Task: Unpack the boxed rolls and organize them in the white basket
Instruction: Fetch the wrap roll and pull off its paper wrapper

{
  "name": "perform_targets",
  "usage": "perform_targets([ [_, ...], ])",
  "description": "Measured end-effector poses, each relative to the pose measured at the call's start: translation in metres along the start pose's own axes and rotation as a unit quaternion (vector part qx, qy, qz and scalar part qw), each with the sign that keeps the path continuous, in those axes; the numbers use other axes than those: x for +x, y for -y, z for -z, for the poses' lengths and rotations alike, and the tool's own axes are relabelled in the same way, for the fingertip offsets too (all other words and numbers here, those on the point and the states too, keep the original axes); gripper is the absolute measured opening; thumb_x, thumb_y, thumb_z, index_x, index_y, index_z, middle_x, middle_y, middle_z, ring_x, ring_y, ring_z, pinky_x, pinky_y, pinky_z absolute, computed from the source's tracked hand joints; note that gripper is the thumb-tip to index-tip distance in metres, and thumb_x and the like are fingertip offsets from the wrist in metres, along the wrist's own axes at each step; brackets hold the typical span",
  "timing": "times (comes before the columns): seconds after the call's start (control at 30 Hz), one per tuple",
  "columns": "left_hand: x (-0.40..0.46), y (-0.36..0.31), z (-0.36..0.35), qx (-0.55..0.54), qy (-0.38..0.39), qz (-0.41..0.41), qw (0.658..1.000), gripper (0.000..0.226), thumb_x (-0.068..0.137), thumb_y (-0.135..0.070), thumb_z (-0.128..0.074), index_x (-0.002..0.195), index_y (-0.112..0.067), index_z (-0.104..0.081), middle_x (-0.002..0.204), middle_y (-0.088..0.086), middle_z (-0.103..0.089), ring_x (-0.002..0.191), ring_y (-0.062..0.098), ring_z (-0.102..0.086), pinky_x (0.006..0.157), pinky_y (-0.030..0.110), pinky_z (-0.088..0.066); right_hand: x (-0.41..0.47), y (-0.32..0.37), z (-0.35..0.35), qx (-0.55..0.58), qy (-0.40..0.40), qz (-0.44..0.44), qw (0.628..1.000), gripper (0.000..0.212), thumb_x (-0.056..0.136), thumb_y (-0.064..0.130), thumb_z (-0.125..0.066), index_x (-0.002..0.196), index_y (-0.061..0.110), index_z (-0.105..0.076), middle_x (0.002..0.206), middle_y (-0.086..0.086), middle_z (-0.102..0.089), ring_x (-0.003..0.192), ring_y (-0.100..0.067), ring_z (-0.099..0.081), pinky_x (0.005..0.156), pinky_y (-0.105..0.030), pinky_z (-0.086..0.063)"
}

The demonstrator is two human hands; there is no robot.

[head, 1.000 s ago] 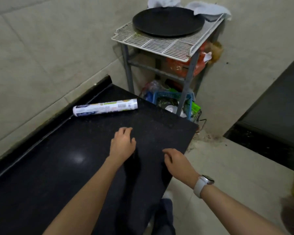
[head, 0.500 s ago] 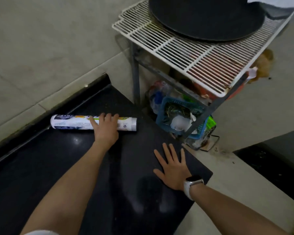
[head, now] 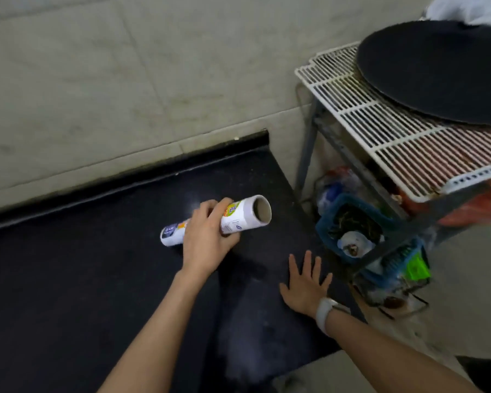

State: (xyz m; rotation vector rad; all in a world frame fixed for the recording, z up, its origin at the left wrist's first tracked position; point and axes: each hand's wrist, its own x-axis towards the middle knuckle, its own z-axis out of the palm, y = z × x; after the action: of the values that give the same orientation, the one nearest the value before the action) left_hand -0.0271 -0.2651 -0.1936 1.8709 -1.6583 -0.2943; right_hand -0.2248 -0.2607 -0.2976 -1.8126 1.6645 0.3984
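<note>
So far little looks done: the worktop carries no box or white basket in view. The left hand grasps one roll, lifted off it; the right hand lies flat, released.

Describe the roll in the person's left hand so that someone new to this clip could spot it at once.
Find the black countertop below the tiled wall. Above its far right part, the left hand holds a roll tilted, its open cardboard core facing the wire rack. It is the only white printed tube in view.
</note>
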Motion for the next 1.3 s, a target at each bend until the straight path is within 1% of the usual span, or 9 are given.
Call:
perform_targets([
  [0.13,-0.064,-0.016,0.045,-0.148,-0.096,0.117,0.977,0.053,0.066,-0.026,-0.076,0.104,-0.049,-0.049,0.105,-0.02,-0.048,0.099,-0.005,-0.05,0.077,0.003,-0.038,-0.027,0.04,0.026,0.188,0.007,0.14,0.972,0.048,0.094,0.029,-0.04,0.137,0.011,-0.033,0.147,-0.012,-0.034,0.135,-0.029,-0.031,0.111,-0.039,-0.026],
  [0.23,-0.11,-0.018,0.074,-0.243,-0.158,0.198,0.936,0.039,0.068,-0.022,-0.077,0.098,-0.036,-0.056,0.099,-0.011,-0.06,0.094,0.003,-0.059,0.078,0.017,-0.048,-0.071,0.084,0.024,0.301,-0.015,0.27,0.914,0.03,0.093,0.023,-0.042,0.12,0.016,-0.054,0.125,-0.004,-0.059,0.117,-0.019,-0.052,0.094,-0.023,-0.037],
  [0.47,-0.237,0.011,0.14,-0.394,-0.326,0.394,0.764,0.014,0.08,-0.027,-0.067,0.085,-0.014,-0.065,0.081,0.006,-0.073,0.075,0.02,-0.069,0.067,0.034,-0.057,-0.178,0.173,-0.031,0.23,0.158,0.463,0.842,0.014,0.087,0.041,-0.046,0.08,0.046,-0.058,0.078,0.019,-0.066,0.069,0.011,-0.058,0.062,-0.008,-0.043],
  [0.57,-0.298,0.037,0.168,-0.42,-0.407,0.452,0.673,0.026,0.084,-0.035,-0.061,0.086,-0.009,-0.064,0.078,0.01,-0.069,0.067,0.021,-0.067,0.058,0.03,-0.056,-0.212,0.201,-0.074,0.169,0.222,0.495,0.823,0.008,0.085,0.042,-0.053,0.092,0.04,-0.057,0.089,0.019,-0.065,0.076,0.011,-0.058,0.066,-0.005,-0.042],
  [0.67,-0.363,0.066,0.192,-0.43,-0.462,0.473,0.615,0.031,0.086,-0.037,-0.058,0.089,-0.007,-0.063,0.084,0.012,-0.07,0.075,0.025,-0.068,0.068,0.035,-0.057,-0.244,0.233,-0.126,0.099,0.286,0.51,0.805,0.018,0.079,0.044,-0.06,0.095,0.042,-0.053,0.093,0.02,-0.064,0.084,0.001,-0.06,0.071,-0.013,-0.046],
  [0.87,-0.502,0.124,0.236,-0.383,-0.517,0.513,0.568,0.033,0.09,-0.039,-0.05,0.093,-0.008,-0.063,0.084,0.007,-0.072,0.07,0.016,-0.069,0.057,0.022,-0.057,-0.318,0.308,-0.244,0.016,0.348,0.55,0.759,0.039,0.074,0.037,-0.068,0.108,0.035,-0.049,0.094,0.016,-0.063,0.073,0.007,-0.058,0.07,-0.017,-0.047],
  [1.0,-0.572,0.156,0.272,-0.369,-0.493,0.541,0.572,0.024,0.084,-0.038,-0.061,0.093,-0.015,-0.057,0.081,0.002,-0.071,0.066,0.013,-0.07,0.053,0.026,-0.057,-0.368,0.358,-0.316,-0.1,0.253,0.628,0.729,0.06,0.065,0.057,-0.062,0.116,0.044,-0.033,0.112,0.01,-0.054,0.093,-0.013,-0.055,0.075,-0.034,-0.044],
  [1.2,-0.619,0.212,0.323,-0.386,-0.54,0.553,0.504,0.02,0.085,-0.015,-0.057,0.103,-0.009,-0.051,0.09,0.01,-0.066,0.073,0.022,-0.069,0.055,0.034,-0.059,-0.398,0.427,-0.373,-0.104,0.297,0.646,0.695,0.065,0.064,0.054,-0.065,0.118,0.054,-0.03,0.106,0.017,-0.047,0.094,-0.006,-0.049,0.074,-0.023,-0.038],
  [1.3,-0.614,0.25,0.344,-0.383,-0.536,0.55,0.514,0.026,0.085,-0.015,-0.058,0.109,-0.009,-0.05,0.093,0.01,-0.067,0.072,0.022,-0.069,0.054,0.032,-0.059,-0.393,0.473,-0.383,-0.039,0.348,0.636,0.688,0.056,0.067,0.039,-0.068,0.111,0.058,-0.039,0.108,0.012,-0.057,0.096,-0.005,-0.054,0.076,-0.014,-0.045],
])
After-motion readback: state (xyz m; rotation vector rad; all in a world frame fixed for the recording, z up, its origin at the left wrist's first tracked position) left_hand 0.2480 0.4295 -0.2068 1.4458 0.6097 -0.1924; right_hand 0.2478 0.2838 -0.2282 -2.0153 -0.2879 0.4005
